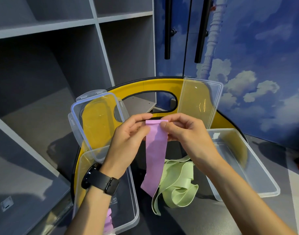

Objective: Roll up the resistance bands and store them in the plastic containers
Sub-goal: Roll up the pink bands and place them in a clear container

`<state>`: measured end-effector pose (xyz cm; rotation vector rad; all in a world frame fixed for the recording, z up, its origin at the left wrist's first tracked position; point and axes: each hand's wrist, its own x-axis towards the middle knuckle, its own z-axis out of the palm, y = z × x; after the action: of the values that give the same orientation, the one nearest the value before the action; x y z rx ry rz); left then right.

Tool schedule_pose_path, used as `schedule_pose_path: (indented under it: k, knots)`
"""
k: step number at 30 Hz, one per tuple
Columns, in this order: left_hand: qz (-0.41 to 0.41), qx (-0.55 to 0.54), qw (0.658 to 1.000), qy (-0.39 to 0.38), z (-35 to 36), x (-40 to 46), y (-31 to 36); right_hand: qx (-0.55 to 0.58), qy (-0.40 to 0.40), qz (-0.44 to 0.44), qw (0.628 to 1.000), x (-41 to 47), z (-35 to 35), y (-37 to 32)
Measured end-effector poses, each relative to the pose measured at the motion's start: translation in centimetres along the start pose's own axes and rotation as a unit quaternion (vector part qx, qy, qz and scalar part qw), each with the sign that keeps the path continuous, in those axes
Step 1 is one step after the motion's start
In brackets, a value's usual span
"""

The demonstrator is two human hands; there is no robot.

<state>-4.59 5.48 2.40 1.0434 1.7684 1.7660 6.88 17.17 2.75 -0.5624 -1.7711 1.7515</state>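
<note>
Both hands meet at the top end of the purple band (155, 150). The left hand (128, 145) pinches its upper left corner, fingers curled; the right hand (187, 134) pinches the upper right corner, thumb pressed on the front face. That is the whole grip: two closed pinches on one folded top edge. From there the band hangs straight down as a flat, matte strip, its lower end touching the green band (175, 184).

There are two loose bands here, the purple one and the green one, which lies in a slack, looping heap on the dark desk (213, 217) just below the hands. A bit of something else purple (108, 219) shows in the left box (133, 200), under the left forearm.

Two clear plastic boxes, both rectangular with rounded corners: the left box under the left wrist, the right box (247, 167) beside the right forearm. Two clear lids stand propped behind them: the left lid (77, 119) with clip tabs, the right lid (216, 92) plain.

A black watch (101, 178) sits on the left wrist.
</note>
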Motion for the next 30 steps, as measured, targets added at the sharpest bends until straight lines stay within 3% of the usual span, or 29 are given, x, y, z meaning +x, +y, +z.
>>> schedule_pose_path:
  k: [10,18,23,30]
  knots:
    - [0.009,0.006,0.999,0.036,-0.14,-0.11,0.12,-0.006,-0.029,-0.034,0.999,-0.11,-0.04,-0.11]
    - [0.045,0.043,0.998,0.028,-0.24,-0.09,0.01,0.009,-0.04,0.005,0.999,-0.1,0.08,0.06]
    - [0.013,-0.019,1.0,-0.007,-0.46,-0.31,0.14,0.006,-0.029,-0.021,0.999,-0.16,0.07,0.19]
    - [0.001,-0.002,0.999,0.038,-0.19,-0.16,0.08,0.021,-0.033,-0.028,0.999,-0.18,0.17,0.31]
